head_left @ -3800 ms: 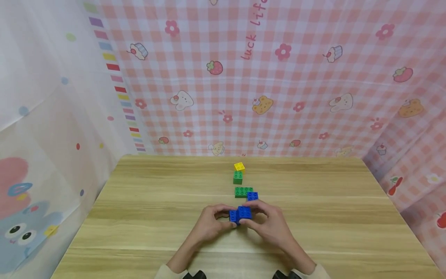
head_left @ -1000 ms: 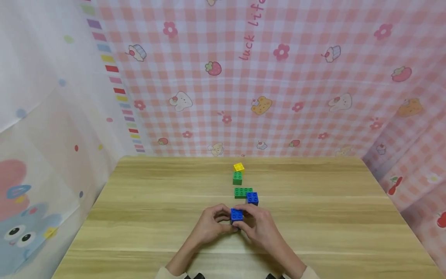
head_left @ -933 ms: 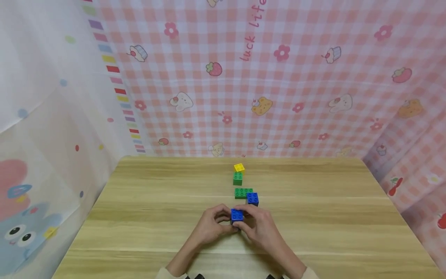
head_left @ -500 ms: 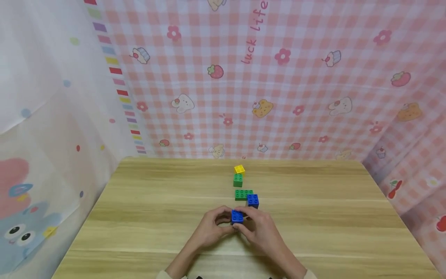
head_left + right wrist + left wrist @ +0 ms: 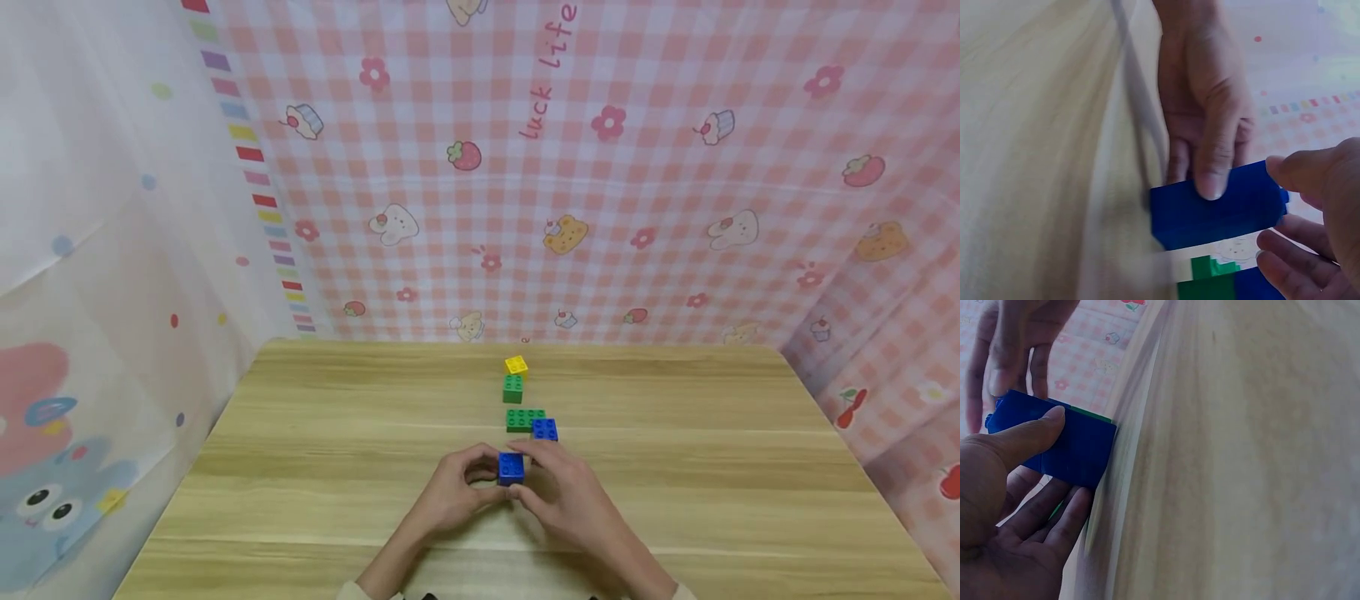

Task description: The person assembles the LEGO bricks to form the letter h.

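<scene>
Two blue toy building bricks point(image 5: 512, 469), apparently stacked, stand between my hands near the middle of the table. My left hand point(image 5: 455, 492) grips the stack, its thumb flat against one side in the left wrist view and its fingers behind. My right hand point(image 5: 566, 492) is around the top of the stack, thumb and fingers spread to either side of it. In the right wrist view, the right thumb point(image 5: 1297, 169) is by the stack's upper corner; whether it touches is unclear. Studs show on the top, while the underside is hidden.
Beyond the hands, another blue brick point(image 5: 545, 428) sits against the long green brick point(image 5: 519, 419). Farther back stand a smaller green brick point(image 5: 513, 389) and a yellow brick point(image 5: 516, 365). Patterned cloth point(image 5: 465, 250) hangs behind the wooden table point(image 5: 337, 417).
The right hand earlier brought one blue brick from the right over the one in the left hand and pressed it on. Its fingers have since loosened and spread.
</scene>
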### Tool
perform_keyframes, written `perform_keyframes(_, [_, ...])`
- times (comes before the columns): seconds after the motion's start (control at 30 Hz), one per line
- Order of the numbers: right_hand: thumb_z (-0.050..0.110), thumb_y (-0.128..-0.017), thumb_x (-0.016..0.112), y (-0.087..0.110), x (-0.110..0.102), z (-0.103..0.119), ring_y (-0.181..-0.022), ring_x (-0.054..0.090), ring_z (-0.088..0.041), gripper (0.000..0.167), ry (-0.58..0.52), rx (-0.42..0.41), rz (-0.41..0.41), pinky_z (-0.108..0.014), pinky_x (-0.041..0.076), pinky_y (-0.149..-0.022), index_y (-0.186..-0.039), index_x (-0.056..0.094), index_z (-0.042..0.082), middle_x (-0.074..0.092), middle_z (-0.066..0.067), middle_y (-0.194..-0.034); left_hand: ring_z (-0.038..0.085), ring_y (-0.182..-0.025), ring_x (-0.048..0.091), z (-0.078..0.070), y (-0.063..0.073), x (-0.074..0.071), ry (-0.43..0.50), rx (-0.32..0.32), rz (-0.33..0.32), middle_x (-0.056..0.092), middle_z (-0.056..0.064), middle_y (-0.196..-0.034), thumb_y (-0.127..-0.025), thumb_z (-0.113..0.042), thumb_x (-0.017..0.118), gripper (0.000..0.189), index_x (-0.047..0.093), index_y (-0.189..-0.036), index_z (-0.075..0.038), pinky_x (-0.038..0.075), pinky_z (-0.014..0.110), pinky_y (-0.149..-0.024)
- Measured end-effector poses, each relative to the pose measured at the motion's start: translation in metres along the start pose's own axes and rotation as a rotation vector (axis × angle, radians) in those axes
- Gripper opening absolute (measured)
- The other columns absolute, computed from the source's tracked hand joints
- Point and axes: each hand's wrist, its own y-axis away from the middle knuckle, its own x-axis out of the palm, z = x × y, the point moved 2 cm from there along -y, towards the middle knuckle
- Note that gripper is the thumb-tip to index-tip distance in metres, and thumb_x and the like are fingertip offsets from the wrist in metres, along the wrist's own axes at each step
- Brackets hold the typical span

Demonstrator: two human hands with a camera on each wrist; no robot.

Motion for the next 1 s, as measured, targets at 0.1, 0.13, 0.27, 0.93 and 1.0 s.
perform_keyframes(0.1, [0.021,-0.087,0.084,0.001,-0.006,0.002,-0.131,0.061,-0.018,0.053,-0.015,-0.023,-0.020,-0.043,0.054,-0.109,-0.136,0.063,0.022,0.066,0.004,-0.138,0.015,-0.107,0.070,0.001,0.000,0.001,-0.011,-0.011,-0.004,0.073,0.003,-0.113,-0.085,-0.026,0.085,0.034,0.070,-0.113,-0.015,0.058,0.024,-0.098])
perform_keyframes(0.13, [0.020,-0.087,0.084,0.001,-0.007,0.002,-0.131,0.061,-0.018,0.054,-0.019,-0.025,-0.025,-0.043,0.054,-0.108,-0.137,0.063,0.024,0.066,0.004,-0.138,0.015,-0.107,0.070,0.001,0.000,0.001,-0.014,-0.017,-0.006,0.073,0.003,-0.113,-0.085,-0.024,0.085,0.033,0.070,-0.114,-0.016,0.058,0.024,-0.098])
perform_keyframes(0.27, [0.022,-0.088,0.083,0.002,-0.013,0.002,-0.132,0.060,-0.018,0.057,-0.038,-0.017,-0.026,-0.044,0.054,-0.109,-0.139,0.060,0.031,0.064,0.006,-0.140,0.016,-0.107,0.070,0.002,0.000,0.001,-0.013,-0.006,-0.010,0.073,0.004,-0.113,-0.086,-0.020,0.085,0.033,0.070,-0.114,-0.014,0.058,0.025,-0.098])
perform_keyframes(0.93, [0.024,-0.086,0.084,-0.008,-0.045,-0.020,-0.128,0.060,-0.018,0.058,-0.046,-0.020,-0.127,-0.042,0.060,-0.098,-0.139,0.061,0.023,0.063,0.005,-0.141,0.022,-0.110,0.071,0.000,-0.006,0.000,-0.017,-0.028,-0.033,0.072,0.008,-0.117,-0.086,-0.013,0.083,0.032,0.069,-0.115,-0.012,0.059,0.031,-0.099])
perform_keyframes(1.0, [0.025,-0.087,0.084,-0.009,-0.046,-0.023,-0.128,0.060,-0.018,0.058,-0.054,-0.015,-0.128,-0.040,0.060,-0.097,-0.140,0.060,0.024,0.063,0.004,-0.141,0.023,-0.111,0.071,0.000,-0.007,0.000,-0.017,-0.039,-0.034,0.072,0.008,-0.117,-0.086,-0.014,0.083,0.032,0.069,-0.115,-0.012,0.059,0.032,-0.100])
